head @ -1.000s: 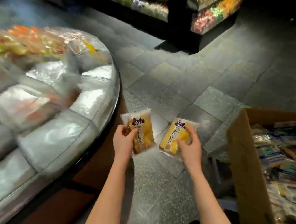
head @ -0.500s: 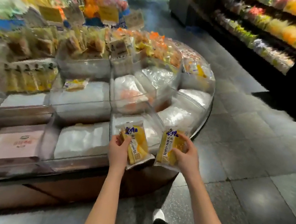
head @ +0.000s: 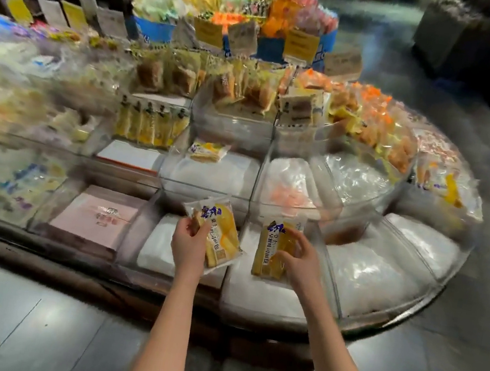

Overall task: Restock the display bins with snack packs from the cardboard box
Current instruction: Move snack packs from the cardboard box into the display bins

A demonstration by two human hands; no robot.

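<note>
Snack pack (head: pixel 221 233) in yellow wrap and a second pack (head: pixel 271 248) beside it hang over the front display bins (head: pixel 270 303), clear and white-lined, above grey floor tiles (head: pixel 25 327). The left hand (head: pixel 188 244) grips the first by its edge; the right hand (head: pixel 301 263) pinches the second with curled fingers. Blue print, too blurred to read.

dim store light; glare on clear bins (head: pixel 364 184); motion blur and wide-angle bending toward the edges
</note>
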